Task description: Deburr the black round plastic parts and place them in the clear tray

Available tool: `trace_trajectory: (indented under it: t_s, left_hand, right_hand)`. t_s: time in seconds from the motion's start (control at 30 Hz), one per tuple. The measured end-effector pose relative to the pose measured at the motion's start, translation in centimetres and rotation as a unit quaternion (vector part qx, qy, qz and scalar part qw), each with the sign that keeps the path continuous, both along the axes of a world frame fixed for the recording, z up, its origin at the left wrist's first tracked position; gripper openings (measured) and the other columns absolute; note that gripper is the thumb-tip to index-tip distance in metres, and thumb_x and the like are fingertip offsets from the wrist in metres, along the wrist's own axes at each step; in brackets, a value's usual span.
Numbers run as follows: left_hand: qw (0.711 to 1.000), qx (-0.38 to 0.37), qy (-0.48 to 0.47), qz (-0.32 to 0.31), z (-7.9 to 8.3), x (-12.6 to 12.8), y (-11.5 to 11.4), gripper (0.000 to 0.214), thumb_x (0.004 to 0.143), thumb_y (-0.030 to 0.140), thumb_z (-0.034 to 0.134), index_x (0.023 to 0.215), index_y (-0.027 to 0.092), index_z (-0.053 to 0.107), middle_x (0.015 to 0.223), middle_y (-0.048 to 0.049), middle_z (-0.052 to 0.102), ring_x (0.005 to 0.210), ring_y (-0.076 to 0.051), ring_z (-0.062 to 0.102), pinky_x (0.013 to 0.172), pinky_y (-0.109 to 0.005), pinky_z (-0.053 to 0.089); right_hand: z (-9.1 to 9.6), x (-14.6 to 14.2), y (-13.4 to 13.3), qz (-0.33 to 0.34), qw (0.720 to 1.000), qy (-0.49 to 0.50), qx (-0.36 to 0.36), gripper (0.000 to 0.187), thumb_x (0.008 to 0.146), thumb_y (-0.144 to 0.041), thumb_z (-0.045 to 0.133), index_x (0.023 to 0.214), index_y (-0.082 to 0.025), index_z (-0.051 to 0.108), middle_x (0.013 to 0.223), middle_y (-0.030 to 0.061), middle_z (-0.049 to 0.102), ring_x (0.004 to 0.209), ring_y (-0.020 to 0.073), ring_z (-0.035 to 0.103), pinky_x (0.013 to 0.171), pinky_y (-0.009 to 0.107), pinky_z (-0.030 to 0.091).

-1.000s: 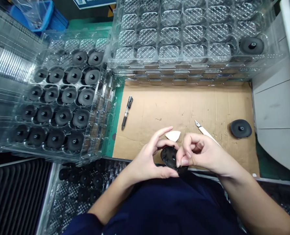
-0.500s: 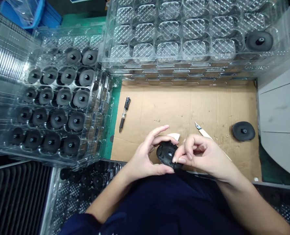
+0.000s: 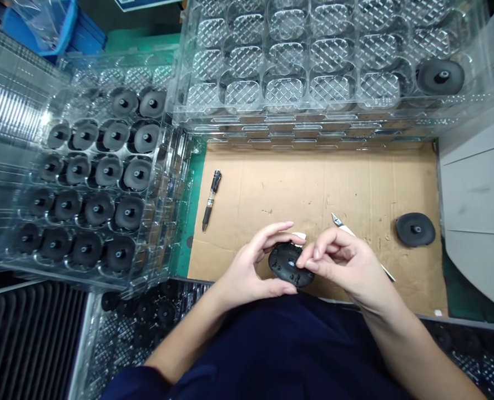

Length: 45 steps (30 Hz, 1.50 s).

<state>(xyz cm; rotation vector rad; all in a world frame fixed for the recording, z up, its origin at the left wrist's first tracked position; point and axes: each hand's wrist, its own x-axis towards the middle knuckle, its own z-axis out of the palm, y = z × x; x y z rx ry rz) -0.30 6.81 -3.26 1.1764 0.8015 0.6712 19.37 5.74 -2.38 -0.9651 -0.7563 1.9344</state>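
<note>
Both of my hands hold one black round part [image 3: 288,263] just above the near edge of the cardboard sheet [image 3: 309,189]. My left hand [image 3: 253,266] cups its left side, thumb below and fingers curled over the top. My right hand [image 3: 341,265] pinches its right edge with thumb and fingertips. A small white wedge-shaped piece [image 3: 300,235] lies on the cardboard just behind the part, mostly hidden by my fingers. A craft knife [image 3: 342,225] lies beside my right hand.
A clear tray [image 3: 89,178] at the left holds several black parts. A stack of clear trays [image 3: 313,61] at the back has one black part [image 3: 439,76] at its right end. A loose black part [image 3: 416,229] and a pen [image 3: 211,199] lie on the cardboard.
The black part has turned in my hands and now shows its flat face to the camera. My fingers shifted around its rim; the view drifted slightly.
</note>
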Motion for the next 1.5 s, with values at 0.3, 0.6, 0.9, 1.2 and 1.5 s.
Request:
trace_trajectory:
  t_s: [0.3,0.6,0.9,1.2,1.5]
  left_hand:
    - [0.977,-0.199,-0.053,-0.060,0.0,0.1,0.0,0.083,0.066,0.051,0.073,0.134,0.022,0.034,0.117,-0.0138,0.061,0.115,-0.032,0.053,0.099,-0.046,0.036]
    - [0.968,-0.234,-0.058,-0.064,0.2,0.1,0.0,0.086,0.065,0.052,0.073,0.134,0.020,0.034,0.118,-0.0178,0.059,0.113,-0.036,0.053,0.098,-0.052,0.035]
    - [0.966,-0.240,-0.040,-0.089,0.5,0.1,0.1,0.091,0.061,0.053,0.075,0.135,0.019,0.033,0.110,-0.0160,0.062,0.106,-0.032,0.057,0.092,-0.044,0.039]
    - [0.960,-0.249,-0.030,-0.125,0.3,-0.5,0.3,0.088,0.062,0.047,0.077,0.135,0.024,0.033,0.098,-0.0087,0.066,0.097,-0.025,0.061,0.081,-0.034,0.042]
    - [0.979,-0.163,-0.003,-0.126,0.7,-0.4,-0.2,0.086,0.066,0.033,0.077,0.137,0.022,0.029,0.117,-0.0136,0.061,0.117,-0.027,0.052,0.102,-0.043,0.032]
  right_hand:
    - [0.6,0.1,0.7,0.077,0.997,0.019,-0.020,0.016,0.073,-0.008,0.070,0.072,-0.018,0.058,0.076,-0.0038,0.069,0.072,0.0037,0.065,0.067,0.010,0.052]
    - [0.4,-0.4,0.5,0.067,0.997,0.016,-0.038,0.017,0.073,-0.013,0.072,0.073,-0.018,0.056,0.077,-0.0021,0.069,0.073,0.0057,0.065,0.069,0.015,0.052]
    - [0.6,-0.2,0.3,0.096,0.994,0.007,-0.052,0.019,0.072,-0.018,0.073,0.069,-0.016,0.055,0.074,-0.0001,0.067,0.069,0.0070,0.064,0.067,0.018,0.053]
    - [0.4,-0.2,0.1,0.114,0.992,0.020,-0.050,0.019,0.072,-0.018,0.074,0.068,-0.015,0.055,0.073,0.0004,0.067,0.070,0.0082,0.065,0.065,0.019,0.052]
    - [0.0,0.4,-0.6,0.144,0.987,0.037,-0.062,0.021,0.074,-0.017,0.071,0.070,-0.016,0.051,0.077,-0.0005,0.067,0.070,0.0060,0.063,0.065,0.017,0.050]
